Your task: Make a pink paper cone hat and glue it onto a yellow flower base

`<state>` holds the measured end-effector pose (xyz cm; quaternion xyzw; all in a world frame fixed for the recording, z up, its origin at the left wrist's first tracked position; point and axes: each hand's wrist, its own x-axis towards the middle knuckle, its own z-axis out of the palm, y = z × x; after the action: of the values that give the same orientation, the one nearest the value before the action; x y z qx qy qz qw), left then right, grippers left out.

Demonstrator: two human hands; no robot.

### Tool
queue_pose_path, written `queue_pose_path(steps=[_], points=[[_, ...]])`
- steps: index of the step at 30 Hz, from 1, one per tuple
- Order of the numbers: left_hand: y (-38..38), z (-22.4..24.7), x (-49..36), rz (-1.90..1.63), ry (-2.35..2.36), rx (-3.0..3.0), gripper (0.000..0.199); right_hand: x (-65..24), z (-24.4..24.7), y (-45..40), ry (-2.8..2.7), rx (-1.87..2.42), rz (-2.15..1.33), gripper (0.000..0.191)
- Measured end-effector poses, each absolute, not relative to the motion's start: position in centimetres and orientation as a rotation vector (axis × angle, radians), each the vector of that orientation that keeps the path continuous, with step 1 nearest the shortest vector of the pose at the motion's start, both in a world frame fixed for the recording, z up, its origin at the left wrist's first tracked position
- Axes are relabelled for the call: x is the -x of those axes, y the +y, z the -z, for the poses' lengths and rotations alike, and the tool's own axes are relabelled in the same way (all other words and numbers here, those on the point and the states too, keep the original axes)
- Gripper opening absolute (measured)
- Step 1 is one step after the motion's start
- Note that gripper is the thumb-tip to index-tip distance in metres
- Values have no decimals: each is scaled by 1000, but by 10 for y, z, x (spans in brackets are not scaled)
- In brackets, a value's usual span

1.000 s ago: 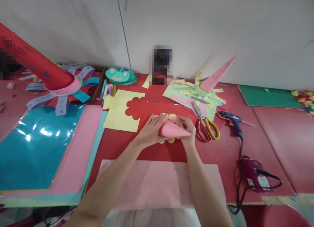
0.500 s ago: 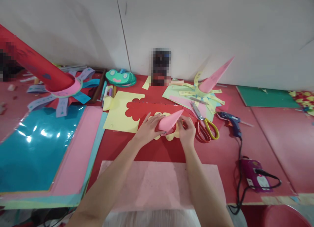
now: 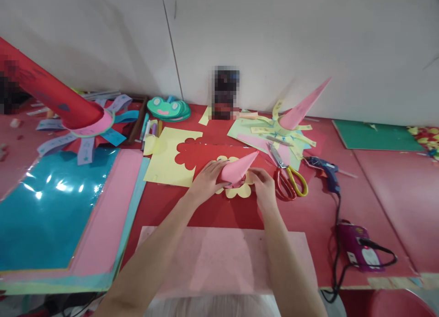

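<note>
A pink paper cone (image 3: 236, 169) stands tilted, tip to the upper right, on a pale yellow paper flower (image 3: 244, 191) with rounded petals. My left hand (image 3: 207, 177) is closed on the cone's base from the left, thumb in front. At the flower's right side, my right hand (image 3: 264, 182) pinches the edge of a petal between thumb and fingers. Under the flower lies a sheet of red paper (image 3: 206, 207). Red and yellow handled scissors (image 3: 283, 171) rest open just right of my right hand. The cone's underside is hidden.
A blue glue gun (image 3: 325, 168) lies at right, cabled to a purple box (image 3: 360, 246). Behind stands another pink cone (image 3: 302, 109) with yellow strips. A large red cone (image 3: 78, 109), green frog cutouts (image 3: 168, 109) and a shiny blue sheet (image 3: 51, 207) are at left. Pink paper (image 3: 219, 257) lies in front.
My right hand has shifted slightly, its fingers now together at the petal's edge. The yellow flower has turned a little under the cone. My left hand stays at the cone.
</note>
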<state>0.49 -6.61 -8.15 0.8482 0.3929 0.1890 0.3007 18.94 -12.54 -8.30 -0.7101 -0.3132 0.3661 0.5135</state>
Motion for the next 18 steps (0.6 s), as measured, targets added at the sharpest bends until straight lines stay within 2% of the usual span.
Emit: queue_pose_path(steps=[4, 9, 18], points=[[-67, 81, -5, -478, 1076, -2239, 59, -190, 81, -127, -844, 1758, -968, 31], [-68, 81, -5, -455, 1125, -2217, 58, -189, 77, -131, -1210, 1915, -725, 19], [-70, 75, -7, -436, 1125, -2189, 64, -192, 70, -136, -1447, 2023, -607, 16]])
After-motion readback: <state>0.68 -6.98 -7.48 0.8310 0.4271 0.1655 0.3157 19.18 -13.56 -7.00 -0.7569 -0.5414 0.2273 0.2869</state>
